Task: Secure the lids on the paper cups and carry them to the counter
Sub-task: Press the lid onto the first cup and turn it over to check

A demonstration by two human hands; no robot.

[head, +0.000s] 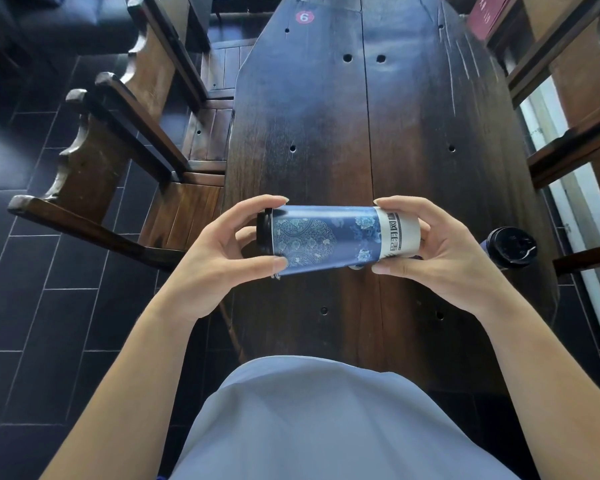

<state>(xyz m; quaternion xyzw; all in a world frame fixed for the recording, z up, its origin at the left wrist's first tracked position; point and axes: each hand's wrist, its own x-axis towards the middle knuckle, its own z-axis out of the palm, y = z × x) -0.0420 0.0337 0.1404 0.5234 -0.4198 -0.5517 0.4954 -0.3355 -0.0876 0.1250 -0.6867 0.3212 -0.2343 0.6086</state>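
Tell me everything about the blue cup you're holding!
The blue paper cup is tall, printed with pale flowers and round lacy patterns, with a white band of dark writing near its base. A black lid sits on its top. It lies sideways in the air above the dark wooden table, lid pointing left. The left hand grips the lid end, and the right hand grips the base end.
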